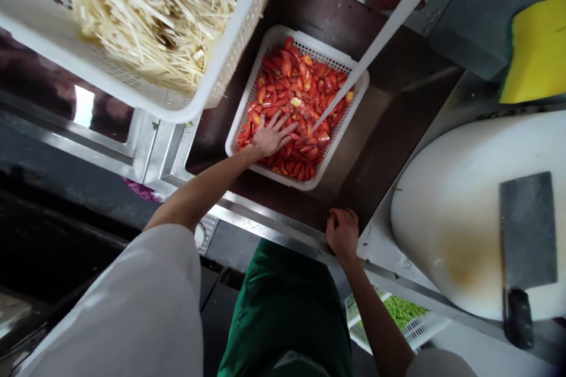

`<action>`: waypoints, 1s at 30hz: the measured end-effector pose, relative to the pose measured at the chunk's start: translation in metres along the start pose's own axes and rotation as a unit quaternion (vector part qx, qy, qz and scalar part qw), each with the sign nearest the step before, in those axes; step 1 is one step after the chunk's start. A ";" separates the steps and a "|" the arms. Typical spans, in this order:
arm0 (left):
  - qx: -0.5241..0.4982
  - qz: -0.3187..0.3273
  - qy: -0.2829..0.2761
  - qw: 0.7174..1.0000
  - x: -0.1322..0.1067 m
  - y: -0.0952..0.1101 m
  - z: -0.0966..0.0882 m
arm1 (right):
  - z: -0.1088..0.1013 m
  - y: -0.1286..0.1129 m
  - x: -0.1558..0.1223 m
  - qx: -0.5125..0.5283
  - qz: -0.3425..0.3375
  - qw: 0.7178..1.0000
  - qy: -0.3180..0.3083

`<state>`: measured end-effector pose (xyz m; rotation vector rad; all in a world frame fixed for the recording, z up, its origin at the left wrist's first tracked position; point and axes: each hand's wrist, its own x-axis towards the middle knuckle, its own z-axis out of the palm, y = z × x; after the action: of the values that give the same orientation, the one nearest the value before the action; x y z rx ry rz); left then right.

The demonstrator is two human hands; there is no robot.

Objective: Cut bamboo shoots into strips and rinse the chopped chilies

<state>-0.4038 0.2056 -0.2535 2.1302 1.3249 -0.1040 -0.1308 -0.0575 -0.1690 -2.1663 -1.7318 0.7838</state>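
My left hand lies with fingers spread on cut red carrot pieces, some showing yellow centres. They fill a white perforated basket that sits in a dark metal sink. A pale, straight stream of water slants from the upper right into the basket, just right of that hand. At the sink's front edge, my right hand rests in a loose fist. I see nothing held in it.
Upper left, a larger white basket of pale thin strips overhangs the sink. To the right, a cleaver lies on a round white chopping block. A yellow cloth is behind it. Below the counter is a basket of chopped greens.
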 end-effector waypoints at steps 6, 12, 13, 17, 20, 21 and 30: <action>0.006 -0.152 0.089 0.984 0.038 -0.029 -0.026 | -0.002 0.000 -0.001 -0.019 -0.058 0.998 0.027; -0.039 -0.145 0.150 0.977 0.170 0.006 -0.024 | -0.005 -0.001 -0.001 -0.032 -0.087 0.995 0.040; -0.042 -0.150 0.157 0.975 0.184 0.015 -0.020 | -0.005 -0.001 0.000 -0.032 -0.087 0.995 0.042; -0.025 -0.122 0.148 0.981 0.183 0.043 -0.001 | -0.005 0.000 0.000 -0.033 -0.074 0.996 0.046; -0.020 -0.047 0.104 0.993 0.136 0.040 0.002 | -0.004 0.001 0.000 -0.034 -0.074 0.996 0.043; -0.018 -0.026 0.089 0.996 0.117 0.035 0.001 | -0.003 0.001 -0.001 -0.034 -0.073 0.996 0.042; 0.033 -0.007 0.045 0.998 0.013 -0.002 0.016 | -0.001 0.004 -0.001 -0.039 -0.059 0.997 0.021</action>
<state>-0.3949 0.2070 -0.2721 2.2037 1.4054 -0.0577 -0.1273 -0.0595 -0.1702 -2.0895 -1.8788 0.6483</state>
